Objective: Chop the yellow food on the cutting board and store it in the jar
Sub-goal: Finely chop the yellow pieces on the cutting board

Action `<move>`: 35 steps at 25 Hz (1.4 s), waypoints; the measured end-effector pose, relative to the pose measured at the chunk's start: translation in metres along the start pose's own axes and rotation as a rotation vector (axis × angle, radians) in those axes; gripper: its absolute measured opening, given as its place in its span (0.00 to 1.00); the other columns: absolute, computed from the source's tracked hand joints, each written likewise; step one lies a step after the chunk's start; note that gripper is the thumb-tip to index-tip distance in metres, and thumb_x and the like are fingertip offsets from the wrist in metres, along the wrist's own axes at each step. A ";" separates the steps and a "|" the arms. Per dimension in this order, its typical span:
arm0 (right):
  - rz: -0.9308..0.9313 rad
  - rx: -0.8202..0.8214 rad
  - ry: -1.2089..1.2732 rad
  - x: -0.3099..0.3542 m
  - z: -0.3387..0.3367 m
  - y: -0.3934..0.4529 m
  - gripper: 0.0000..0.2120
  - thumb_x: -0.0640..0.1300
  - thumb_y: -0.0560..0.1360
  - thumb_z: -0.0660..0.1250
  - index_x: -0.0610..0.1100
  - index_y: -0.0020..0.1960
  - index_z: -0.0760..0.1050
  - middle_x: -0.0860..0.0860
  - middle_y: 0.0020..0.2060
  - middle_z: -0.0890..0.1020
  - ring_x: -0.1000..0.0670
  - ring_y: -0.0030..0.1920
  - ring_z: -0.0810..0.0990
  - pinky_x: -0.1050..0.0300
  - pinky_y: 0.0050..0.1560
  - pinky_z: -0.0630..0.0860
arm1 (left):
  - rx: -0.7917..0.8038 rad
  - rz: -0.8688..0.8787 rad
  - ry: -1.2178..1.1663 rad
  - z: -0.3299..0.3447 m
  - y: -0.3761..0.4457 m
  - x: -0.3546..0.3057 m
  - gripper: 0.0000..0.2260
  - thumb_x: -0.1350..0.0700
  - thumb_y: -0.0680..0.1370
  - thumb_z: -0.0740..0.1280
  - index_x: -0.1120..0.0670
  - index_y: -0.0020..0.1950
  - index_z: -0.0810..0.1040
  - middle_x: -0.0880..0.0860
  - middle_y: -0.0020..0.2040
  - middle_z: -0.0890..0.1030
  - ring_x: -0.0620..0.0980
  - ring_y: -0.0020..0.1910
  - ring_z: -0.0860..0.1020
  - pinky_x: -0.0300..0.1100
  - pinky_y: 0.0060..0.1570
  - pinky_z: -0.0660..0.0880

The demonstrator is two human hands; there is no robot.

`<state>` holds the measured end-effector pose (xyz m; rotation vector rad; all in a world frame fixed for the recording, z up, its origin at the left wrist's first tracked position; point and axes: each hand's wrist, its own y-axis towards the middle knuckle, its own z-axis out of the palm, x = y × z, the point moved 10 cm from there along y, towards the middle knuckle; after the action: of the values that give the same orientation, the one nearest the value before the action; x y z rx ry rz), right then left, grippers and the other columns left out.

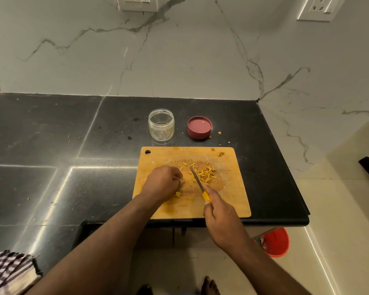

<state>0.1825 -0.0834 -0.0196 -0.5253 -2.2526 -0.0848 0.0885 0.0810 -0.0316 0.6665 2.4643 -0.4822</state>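
While an unchopped piece of the yellow food [182, 181] remains pinned on the cutting board [232, 201], the chopping step is judged to be in progress and storage has not begun. The left hand [163, 183] has its fingers curled down over that piece, holding it against the board; a second small yellow chunk [178, 194] lies loose just beside the left wrist. The right hand [221, 216] grips the yellow handle of the knife [197, 179], whose blade angles up and left between the held piece and the pile of chopped sticks [206, 173]. To cut well, keep the left fingertips tucked back from the blade line, advance the piece in short increments, and bring the blade straight down so that cut pieces fall toward the pile, not off the board. Several fragments already lie scattered near the board's far edge and on the black countertop [51, 135]. Beyond the board, the clear jar [161, 124] stands upright and open, apparently almost empty, with its red lid [199, 127] lying separately just to its right.
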 end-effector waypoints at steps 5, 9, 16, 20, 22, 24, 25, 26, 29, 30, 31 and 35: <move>-0.018 0.011 -0.015 0.004 0.000 -0.009 0.23 0.45 0.83 0.55 0.52 0.78 0.58 0.53 0.66 0.73 0.57 0.59 0.73 0.62 0.56 0.72 | -0.007 -0.001 0.006 0.000 0.001 0.004 0.12 0.56 0.78 0.71 0.51 0.61 0.83 0.49 0.56 0.83 0.44 0.49 0.76 0.36 0.44 0.73; -0.047 0.050 -0.052 0.014 0.006 -0.011 0.23 0.45 0.83 0.54 0.52 0.78 0.58 0.52 0.66 0.74 0.56 0.59 0.73 0.65 0.55 0.70 | -0.034 -0.010 0.011 0.002 0.002 0.006 0.09 0.56 0.77 0.72 0.51 0.57 0.84 0.48 0.52 0.83 0.43 0.46 0.75 0.35 0.38 0.68; -0.062 0.076 -0.142 0.020 0.014 -0.010 0.24 0.46 0.83 0.53 0.53 0.79 0.54 0.53 0.67 0.72 0.56 0.60 0.71 0.60 0.60 0.72 | -0.055 0.010 -0.013 0.003 -0.001 0.004 0.03 0.55 0.76 0.72 0.50 0.47 0.85 0.45 0.42 0.81 0.45 0.44 0.78 0.42 0.41 0.76; -0.054 0.083 -0.189 0.020 0.017 -0.010 0.25 0.47 0.83 0.52 0.53 0.79 0.53 0.52 0.64 0.72 0.55 0.57 0.72 0.59 0.56 0.73 | -0.055 0.031 -0.003 0.004 -0.001 0.001 0.01 0.55 0.75 0.72 0.50 0.45 0.84 0.44 0.39 0.79 0.44 0.42 0.77 0.41 0.39 0.74; -0.063 0.091 -0.233 0.020 0.022 -0.010 0.25 0.46 0.83 0.52 0.53 0.79 0.52 0.51 0.62 0.73 0.52 0.55 0.74 0.56 0.54 0.74 | -0.053 0.029 0.006 0.004 0.000 0.001 0.02 0.55 0.75 0.71 0.48 0.43 0.82 0.44 0.39 0.79 0.44 0.42 0.77 0.41 0.39 0.73; -0.065 0.093 -0.258 0.020 0.024 -0.010 0.25 0.46 0.83 0.51 0.53 0.79 0.52 0.51 0.60 0.73 0.50 0.54 0.75 0.54 0.52 0.75 | -0.062 0.022 0.020 0.005 0.000 0.000 0.04 0.55 0.75 0.71 0.47 0.41 0.80 0.45 0.39 0.79 0.45 0.42 0.77 0.43 0.39 0.74; -0.061 0.093 -0.261 0.019 0.025 -0.009 0.24 0.46 0.83 0.51 0.53 0.79 0.52 0.51 0.60 0.73 0.50 0.53 0.75 0.54 0.51 0.75 | -0.067 0.019 0.027 0.005 0.000 0.000 0.04 0.55 0.75 0.71 0.47 0.41 0.80 0.44 0.39 0.79 0.45 0.42 0.77 0.43 0.39 0.75; -0.059 0.094 -0.260 0.018 0.024 -0.009 0.25 0.46 0.83 0.50 0.54 0.79 0.51 0.51 0.60 0.73 0.51 0.53 0.74 0.55 0.50 0.75 | -0.073 0.015 0.033 0.005 -0.001 0.000 0.04 0.54 0.75 0.71 0.46 0.41 0.80 0.44 0.39 0.79 0.45 0.42 0.77 0.44 0.40 0.76; -0.067 0.107 -0.248 0.017 0.022 -0.017 0.25 0.47 0.83 0.51 0.54 0.79 0.51 0.52 0.59 0.72 0.53 0.51 0.74 0.57 0.49 0.74 | -0.087 0.011 0.034 0.004 -0.001 0.000 0.04 0.52 0.76 0.71 0.46 0.42 0.79 0.43 0.39 0.79 0.43 0.41 0.77 0.44 0.41 0.76; -0.071 0.112 -0.245 0.017 0.021 -0.021 0.25 0.47 0.83 0.51 0.53 0.79 0.51 0.52 0.59 0.72 0.53 0.51 0.73 0.57 0.49 0.74 | -0.090 0.015 0.033 0.004 -0.001 0.000 0.03 0.52 0.76 0.71 0.46 0.43 0.79 0.43 0.39 0.79 0.43 0.41 0.76 0.43 0.40 0.75; -0.072 0.113 -0.245 0.016 0.019 -0.023 0.25 0.47 0.83 0.51 0.53 0.79 0.52 0.53 0.59 0.72 0.53 0.51 0.73 0.56 0.50 0.74 | -0.093 0.020 0.030 0.004 -0.001 0.000 0.03 0.52 0.76 0.71 0.46 0.43 0.80 0.43 0.40 0.79 0.43 0.42 0.76 0.42 0.39 0.73; -0.065 0.042 -0.221 0.015 0.008 -0.022 0.25 0.47 0.83 0.51 0.53 0.79 0.52 0.54 0.56 0.72 0.55 0.48 0.73 0.58 0.47 0.74 | -0.097 0.029 0.006 0.005 -0.001 0.003 0.02 0.54 0.77 0.71 0.47 0.48 0.83 0.44 0.44 0.80 0.43 0.44 0.77 0.41 0.42 0.74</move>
<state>0.1591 -0.0966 -0.0115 -0.4576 -2.4821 -0.0124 0.0880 0.0784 -0.0369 0.6637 2.4630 -0.3483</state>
